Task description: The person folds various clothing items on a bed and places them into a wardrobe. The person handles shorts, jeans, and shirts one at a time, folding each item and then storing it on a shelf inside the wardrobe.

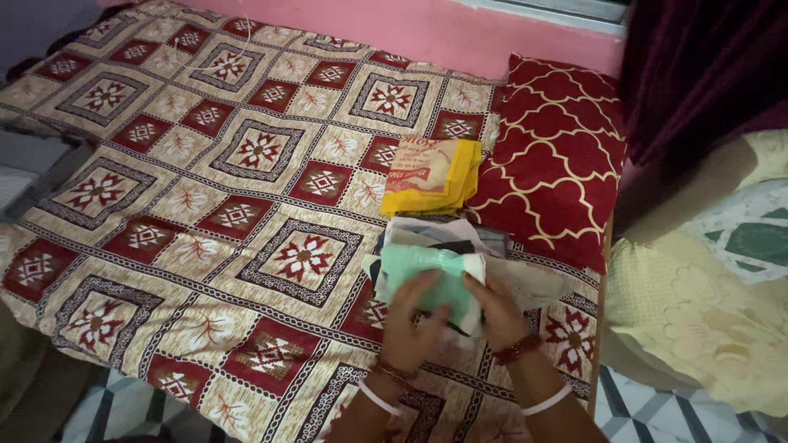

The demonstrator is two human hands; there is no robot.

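Both hands, left hand (414,320) and right hand (495,312), pressing pale green cloth (427,275) atop folded pile (447,238) near bed (205,205) edge; risk: uneven pressure topples pile.

I see a pale green folded cloth (427,279), soft and slightly rumpled, lying flat on top of a small stack of folded cloths (460,238) near the bed's right edge. White fabric shows at its right end. The stack beneath shows grey, dark and white layers.
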